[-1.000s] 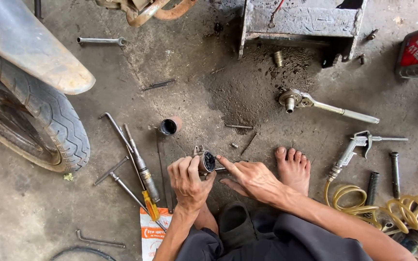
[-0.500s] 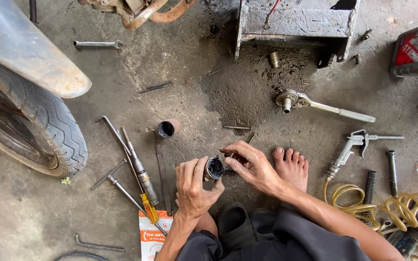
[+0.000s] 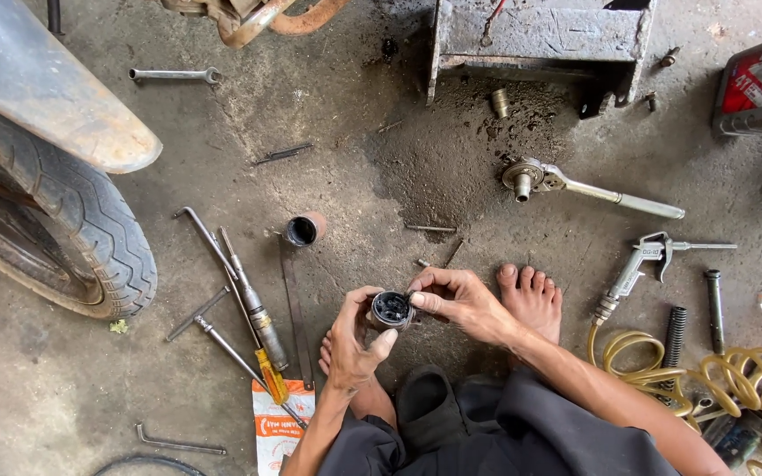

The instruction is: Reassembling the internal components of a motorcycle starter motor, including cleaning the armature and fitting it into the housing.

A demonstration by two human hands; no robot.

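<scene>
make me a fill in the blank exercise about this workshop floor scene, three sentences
1. The left hand holds a small round ____ part, and the right hand pinches its rim.
2. The air gun joins a coiled hose coloured ____.
3. The tyre lies to the person's ____.

Missing words: black; yellow; left

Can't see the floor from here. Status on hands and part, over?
Left hand cups round dark part. Right hand pinches its rim. Held above floor, between bare feet. Tools lie apart; nothing in the way.
</scene>
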